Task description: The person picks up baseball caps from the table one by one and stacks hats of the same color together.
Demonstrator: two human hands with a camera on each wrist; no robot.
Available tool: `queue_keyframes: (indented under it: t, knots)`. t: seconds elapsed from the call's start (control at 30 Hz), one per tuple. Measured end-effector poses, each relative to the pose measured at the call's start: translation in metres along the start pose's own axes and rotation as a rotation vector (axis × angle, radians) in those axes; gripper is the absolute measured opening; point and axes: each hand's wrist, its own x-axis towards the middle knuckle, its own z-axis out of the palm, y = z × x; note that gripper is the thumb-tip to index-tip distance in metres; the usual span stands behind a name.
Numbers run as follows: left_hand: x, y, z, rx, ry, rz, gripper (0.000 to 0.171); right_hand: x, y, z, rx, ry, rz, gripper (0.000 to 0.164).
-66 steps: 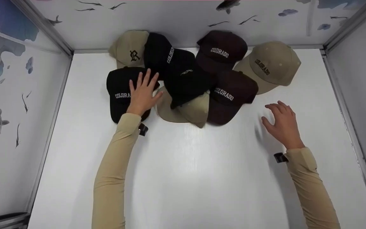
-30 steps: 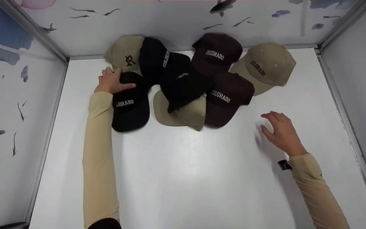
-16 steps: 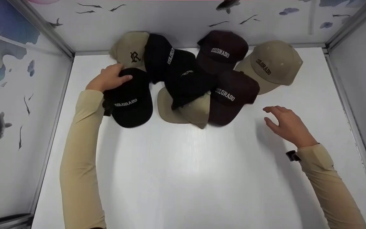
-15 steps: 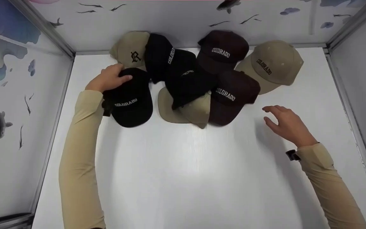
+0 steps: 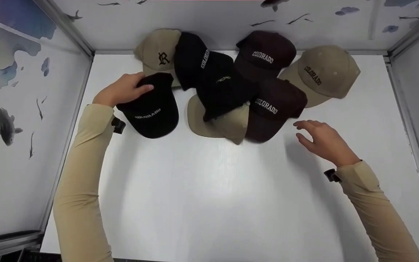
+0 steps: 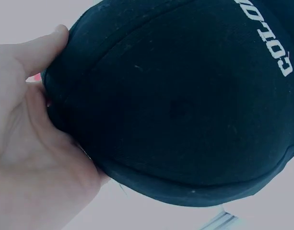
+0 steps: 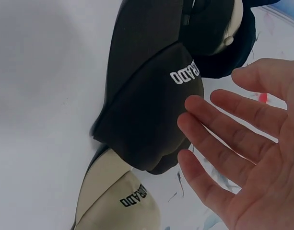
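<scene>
My left hand (image 5: 124,89) grips a black baseball cap (image 5: 155,105) at its back left edge, thumb on the outside and the other fingers reaching underneath. The cap's brim points toward me, and its white COLORADO lettering looks foreshortened. In the left wrist view the dark crown (image 6: 175,105) fills most of the picture, its rim between thumb and fingers. My right hand (image 5: 324,140) hovers over the white table, fingers loosely bent and holding nothing. It is nearest to a maroon COLORADO cap (image 5: 280,96), which the right wrist view shows just beyond the fingertips (image 7: 187,120).
Several caps cluster at the back: a beige cap with an R (image 5: 158,51), a black COLORADO cap (image 5: 189,62), another black cap (image 5: 220,91) over a beige one (image 5: 198,120), a second maroon cap (image 5: 267,51) and a beige COLORADO cap (image 5: 327,71). Printed walls (image 5: 9,174) enclose the table (image 5: 209,203).
My left hand went from lying spread over the black cap to gripping its back left edge. The cap has turned slightly and now tilts. The right hand has barely moved; the head view has shifted.
</scene>
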Motion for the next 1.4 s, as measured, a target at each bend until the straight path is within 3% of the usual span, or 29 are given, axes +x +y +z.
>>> queue_keyframes:
  t: [0.2,0.33,0.67,1.0,1.17,1.4]
  knots:
    - [-0.01,0.013,0.0,0.03,-0.037,-0.006,0.031,0.009,-0.008,-0.001,-0.009,-0.006,-0.03,0.024]
    - [-0.018,0.022,0.002,0.028,-0.048,0.026,0.029,0.018,-0.015,0.0,-0.003,0.011,-0.079,0.024]
    - [-0.029,0.041,0.024,0.059,-0.167,0.111,0.026,0.027,-0.029,0.016,0.012,0.035,-0.196,0.027]
    - [-0.027,0.058,0.048,0.078,-0.296,0.138,0.028,0.034,-0.048,0.025,0.024,0.018,-0.268,0.028]
    - [-0.023,0.062,0.059,0.078,-0.327,0.155,0.028,0.039,-0.058,0.028,0.037,0.022,-0.291,0.027]
    - [-0.018,0.062,0.074,0.131,-0.337,0.058,0.033,0.042,-0.07,0.038,0.034,0.007,-0.325,0.026]
